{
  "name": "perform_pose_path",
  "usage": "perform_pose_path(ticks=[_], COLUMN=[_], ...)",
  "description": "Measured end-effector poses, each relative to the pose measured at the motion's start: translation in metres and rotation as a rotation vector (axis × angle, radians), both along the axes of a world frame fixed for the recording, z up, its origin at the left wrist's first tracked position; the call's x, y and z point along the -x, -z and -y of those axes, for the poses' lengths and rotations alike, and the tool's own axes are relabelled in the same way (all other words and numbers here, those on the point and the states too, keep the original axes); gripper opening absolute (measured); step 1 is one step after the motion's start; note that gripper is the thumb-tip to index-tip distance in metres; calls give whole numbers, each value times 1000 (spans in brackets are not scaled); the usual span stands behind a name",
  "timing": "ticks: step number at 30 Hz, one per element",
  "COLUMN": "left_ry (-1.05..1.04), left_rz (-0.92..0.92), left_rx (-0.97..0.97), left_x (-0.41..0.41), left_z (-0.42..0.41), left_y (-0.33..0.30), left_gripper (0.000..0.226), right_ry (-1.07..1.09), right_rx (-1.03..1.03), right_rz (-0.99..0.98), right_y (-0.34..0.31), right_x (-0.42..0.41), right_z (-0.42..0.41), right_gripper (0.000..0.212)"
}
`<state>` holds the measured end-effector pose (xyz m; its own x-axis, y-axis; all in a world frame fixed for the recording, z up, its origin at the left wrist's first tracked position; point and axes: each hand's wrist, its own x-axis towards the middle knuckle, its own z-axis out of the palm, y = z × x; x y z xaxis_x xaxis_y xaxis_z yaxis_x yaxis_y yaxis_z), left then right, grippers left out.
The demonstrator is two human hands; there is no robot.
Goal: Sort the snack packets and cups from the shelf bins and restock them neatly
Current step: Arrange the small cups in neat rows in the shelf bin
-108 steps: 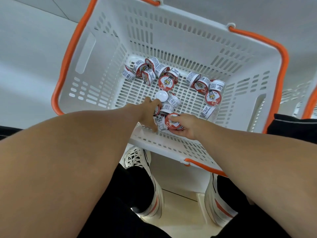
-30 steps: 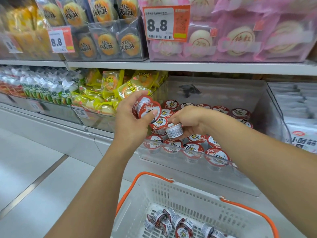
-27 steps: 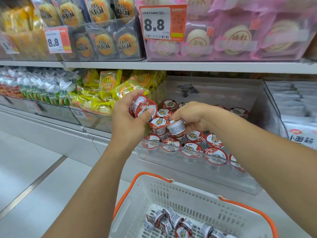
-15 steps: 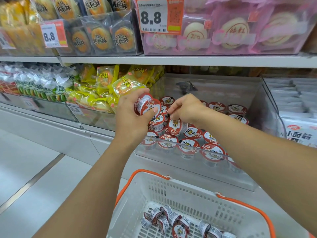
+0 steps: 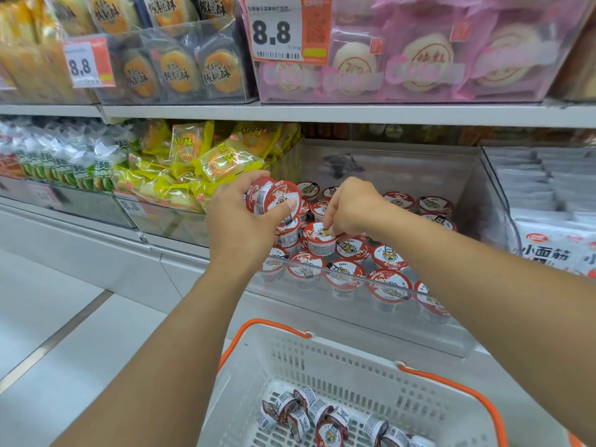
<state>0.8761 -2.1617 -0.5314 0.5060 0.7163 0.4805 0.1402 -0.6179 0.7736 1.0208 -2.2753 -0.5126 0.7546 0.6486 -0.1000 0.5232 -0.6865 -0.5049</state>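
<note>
My left hand (image 5: 240,221) grips a small cluster of red-lidded snack cups (image 5: 274,196) in front of the clear shelf bin (image 5: 403,317). My right hand (image 5: 353,208) reaches into that bin, its fingertips pinching the rim of one upright cup (image 5: 319,241) that stands on top of the rows below. Several more red-lidded cups (image 5: 387,285) stand upright in rows inside the bin. Loose cups (image 5: 322,417) lie on their sides in the white basket with orange handles (image 5: 354,366) below my arms.
Yellow snack packets (image 5: 200,166) fill the bin to the left, green-and-white packets (image 5: 64,159) further left. White packets (image 5: 554,240) sit in the right bin. The upper shelf holds boxed pastries with 8.8 price tags (image 5: 280,30). Pale floor (image 5: 58,317) lies at lower left.
I rose from the basket to the shelf with cups in both hands. Over the last second my right hand turned its cup upright and lowered it onto the rows in the bin.
</note>
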Motion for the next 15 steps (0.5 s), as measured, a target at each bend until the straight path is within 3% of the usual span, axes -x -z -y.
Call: perform_pose_path(ticks=[3,7,11,15], left_ry=[-33,-19,-17,-38], left_rz=[-2,-2,-7,9], left_rx=[2,47,66,89], left_x=[0,-1,-5,-8], left_z=[3,8,10,10], left_y=[-1,-2,-1,0], left_gripper=[56,54,48,51], right_ry=[30,-23,-155,-142], right_rx=[-27,6,-53,-46], right_rz=[49,-24,-107,3], right_y=[4,-7,-11,1], right_x=[2,5,9,10], right_z=[-5,-2,8,8], right_gripper=[26,33,28,21])
